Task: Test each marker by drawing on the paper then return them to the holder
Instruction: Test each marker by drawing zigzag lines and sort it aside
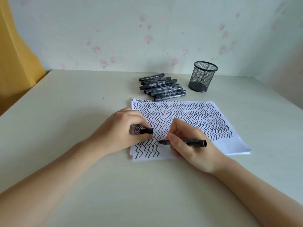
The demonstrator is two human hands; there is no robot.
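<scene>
A stack of white paper [229,141] lies mid-table, covered with black zigzag lines. My right hand [188,145] grips an uncapped black marker [193,142], lying nearly level, its tip pointing left and touching the paper near the lower left zigzags. My left hand [124,131] rests on the paper's left edge and pinches the black marker cap [146,131]. Several capped black markers [162,87] lie in a pile behind the paper. The black mesh holder [202,77] stands upright at the back right with nothing visible inside.
The pale table [73,104] meets a floral wall at the back. A yellow curtain [14,51] hangs at the far left beside the table's left edge.
</scene>
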